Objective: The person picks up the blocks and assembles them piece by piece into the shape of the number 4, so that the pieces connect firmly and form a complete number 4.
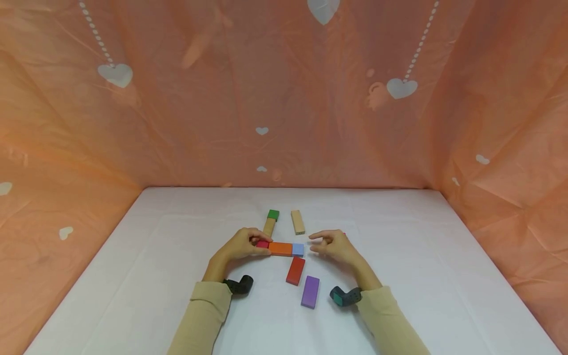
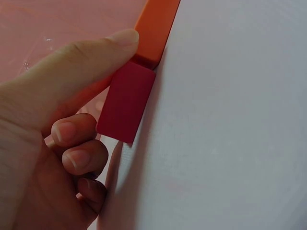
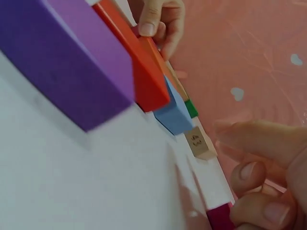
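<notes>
Left hand point(image 1: 244, 244): thumb and index pinch the orange rectangular block point(image 1: 280, 249) at its left end, by the small crimson block point(image 1: 262, 244) butted against it. Light blue block point(image 1: 298, 250) at the orange one's right end. Row lies on the white-covered table point(image 1: 111, 291). Right hand point(image 1: 335, 246): thumb and index apart, holding nothing, just right of the light blue block. Red rectangular block point(image 1: 295, 270) and purple rectangular block point(image 1: 310, 292) on the near side. Plain wooden block point(image 1: 298, 222) on the far side.

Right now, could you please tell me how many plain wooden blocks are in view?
2: the first plain block beside the green block, the second plain block to their right. Others may be hidden.
</notes>
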Demonstrator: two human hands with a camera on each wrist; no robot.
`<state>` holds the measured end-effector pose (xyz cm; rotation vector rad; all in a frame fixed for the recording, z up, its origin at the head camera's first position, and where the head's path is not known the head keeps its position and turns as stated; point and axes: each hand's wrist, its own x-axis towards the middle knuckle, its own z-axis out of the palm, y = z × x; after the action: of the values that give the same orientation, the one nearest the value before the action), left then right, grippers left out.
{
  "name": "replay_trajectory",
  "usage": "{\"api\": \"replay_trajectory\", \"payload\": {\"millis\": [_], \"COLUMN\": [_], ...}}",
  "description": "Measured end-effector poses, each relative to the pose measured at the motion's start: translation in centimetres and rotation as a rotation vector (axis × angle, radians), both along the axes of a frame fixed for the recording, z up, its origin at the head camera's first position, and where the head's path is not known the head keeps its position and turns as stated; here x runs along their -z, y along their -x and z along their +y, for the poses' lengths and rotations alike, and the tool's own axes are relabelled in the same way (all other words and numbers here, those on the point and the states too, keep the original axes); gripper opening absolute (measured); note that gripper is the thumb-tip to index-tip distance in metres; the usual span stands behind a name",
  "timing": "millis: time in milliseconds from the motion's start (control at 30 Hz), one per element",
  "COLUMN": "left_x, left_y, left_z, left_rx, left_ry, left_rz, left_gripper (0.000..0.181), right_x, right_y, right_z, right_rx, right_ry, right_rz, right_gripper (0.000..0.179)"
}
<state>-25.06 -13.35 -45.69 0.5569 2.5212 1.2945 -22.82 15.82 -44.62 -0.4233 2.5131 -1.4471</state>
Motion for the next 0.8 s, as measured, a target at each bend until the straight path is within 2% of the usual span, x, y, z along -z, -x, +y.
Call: {"api": "replay_trajectory", "payload": {"millis": [133,533,800], "left_x": [0.0,-0.1,0.0], "left_y": [0.0,-0.1,-0.1], "left_z": [0.0,0.0,0.0], "left_rx": [0.001,0.001,-0.010], "left_ry": [-0.004,-0.011,0.012], "left_rz": [-0.003,-0.001,0.000], "left_gripper": [0.030,0.029,0.029], "right_x": [0.1,-0.1,-0.4], "right_y": [0.3,0.7,0.8], "right_z": [0.7,2.4,3.6], "right_rx": [0.004,0.054,0.110], "right_ry": [0.018,0.059,0.030], "right_rz": [0.024,-0.020,-0.029], "right_gripper": [0.034,0.039,0.040]}}
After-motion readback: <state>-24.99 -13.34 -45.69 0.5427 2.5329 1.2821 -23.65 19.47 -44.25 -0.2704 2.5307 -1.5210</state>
